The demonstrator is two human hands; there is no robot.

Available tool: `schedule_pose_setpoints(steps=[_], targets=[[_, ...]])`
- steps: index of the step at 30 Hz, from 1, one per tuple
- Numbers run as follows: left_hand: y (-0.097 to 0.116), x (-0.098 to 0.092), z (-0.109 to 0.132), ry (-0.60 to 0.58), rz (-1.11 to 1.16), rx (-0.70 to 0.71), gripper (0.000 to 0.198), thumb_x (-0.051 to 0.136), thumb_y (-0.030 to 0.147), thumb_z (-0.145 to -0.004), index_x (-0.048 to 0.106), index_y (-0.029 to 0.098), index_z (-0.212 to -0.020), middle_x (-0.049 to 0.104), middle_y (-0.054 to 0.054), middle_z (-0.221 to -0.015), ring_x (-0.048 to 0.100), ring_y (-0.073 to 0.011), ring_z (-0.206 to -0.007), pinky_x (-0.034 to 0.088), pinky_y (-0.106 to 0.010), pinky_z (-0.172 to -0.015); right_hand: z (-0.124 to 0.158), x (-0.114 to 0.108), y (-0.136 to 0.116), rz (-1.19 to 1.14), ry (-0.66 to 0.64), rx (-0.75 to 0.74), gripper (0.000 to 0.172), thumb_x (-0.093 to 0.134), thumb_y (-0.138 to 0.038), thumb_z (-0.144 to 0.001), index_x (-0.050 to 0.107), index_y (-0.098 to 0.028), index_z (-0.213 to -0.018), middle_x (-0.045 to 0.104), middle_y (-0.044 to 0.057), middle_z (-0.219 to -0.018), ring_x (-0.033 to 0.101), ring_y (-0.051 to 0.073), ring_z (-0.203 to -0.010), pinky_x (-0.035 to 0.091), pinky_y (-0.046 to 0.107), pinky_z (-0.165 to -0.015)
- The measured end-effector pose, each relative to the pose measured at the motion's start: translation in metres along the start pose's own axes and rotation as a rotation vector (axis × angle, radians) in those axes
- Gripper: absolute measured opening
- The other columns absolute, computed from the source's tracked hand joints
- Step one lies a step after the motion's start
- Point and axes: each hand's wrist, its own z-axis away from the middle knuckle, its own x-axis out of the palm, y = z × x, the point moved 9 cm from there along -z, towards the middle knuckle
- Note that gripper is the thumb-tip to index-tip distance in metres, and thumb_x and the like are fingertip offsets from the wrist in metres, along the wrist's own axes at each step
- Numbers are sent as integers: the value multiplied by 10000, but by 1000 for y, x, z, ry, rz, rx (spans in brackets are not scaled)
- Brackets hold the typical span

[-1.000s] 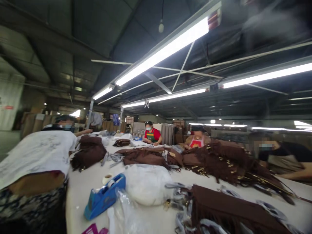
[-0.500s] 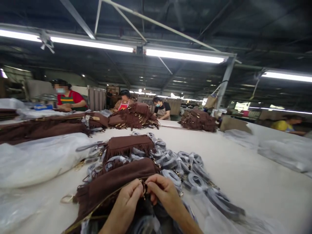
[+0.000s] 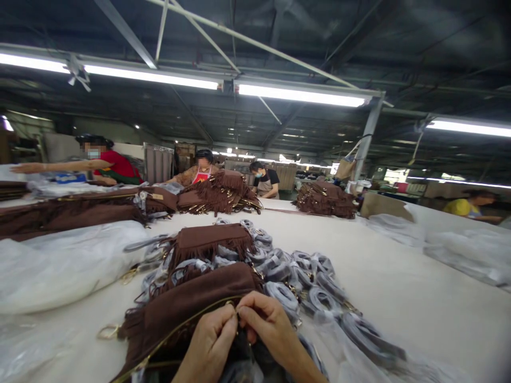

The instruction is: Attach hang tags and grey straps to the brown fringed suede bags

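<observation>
A dark brown fringed bag (image 3: 191, 303) with a gold zipper lies in front of me, its zipper edge facing me. My left hand (image 3: 215, 332) is closed in a pinch at the bag's right end, on a small gold metal fitting mostly covered by the fingers. Right beside it, my right hand (image 3: 263, 319) is pinched too, its fingertips meeting the left ones; what they grip is hidden. A gold ring clasp (image 3: 108, 332) sticks out at the bag's left end. Below my hands are dark straps in clear plastic, partly covered.
Another brown fringed bag (image 3: 213, 236) lies just beyond. Coiled grey straps in plastic (image 3: 323, 298) spread to the right on the white table (image 3: 399, 287). Plastic sheeting (image 3: 67, 266) covers the left side. Several co-workers sit farther off, near brown piles (image 3: 325, 199).
My hands have shifted slightly down and stay pinched together; the gold fitting between them is now more covered. At the far left a co-worker has stretched an arm out to the left.
</observation>
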Motion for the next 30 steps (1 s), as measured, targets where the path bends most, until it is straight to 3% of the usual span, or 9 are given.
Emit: schedule_pose_setpoints(steps=[5,9,12,19,25,30], targets=[[0,1,0,0,-34,39,345,345,367,-916,427,194,-629,431,19,-640,388,-135,-618,311,-238,-596,0,2,-5,73,-39,-26,222,555,-335,-840,600,-160,-712,547,-30,-597,482,80,-436,341,181,-434],[0,0,0,13,-109,54,317,336,336,-906,341,204,-618,395,28,-628,364,-126,-605,276,-244,-574,4,1,-20,291,-54,-170,222,513,-259,-854,549,-177,-650,498,-38,-603,479,98,-550,338,203,-530],[1,4,0,-40,-142,68,282,331,304,-883,312,205,-620,363,32,-626,342,-123,-606,253,-250,-567,7,2,-23,396,-80,-232,205,499,-230,-860,544,-184,-666,519,-37,-642,477,109,-628,330,216,-598],[-2,7,0,-101,-100,30,279,325,335,-873,335,204,-627,351,29,-645,345,-127,-624,264,-254,-586,7,7,-22,356,-186,-213,192,487,-225,-863,511,-190,-676,490,-46,-654,448,106,-628,318,213,-599],[-9,10,0,-100,-230,21,298,326,340,-891,331,206,-625,404,21,-634,383,-137,-617,252,-266,-585,6,9,-17,452,-210,-231,171,494,-158,-839,473,-191,-672,483,-48,-663,457,105,-644,307,213,-602],[-8,-1,-1,-21,-193,-13,347,330,401,-937,405,203,-662,466,12,-678,414,-148,-648,303,-260,-612,9,7,-40,619,-60,-329,185,432,-183,-926,541,-202,-778,579,-3,-784,542,136,-732,370,231,-651]])
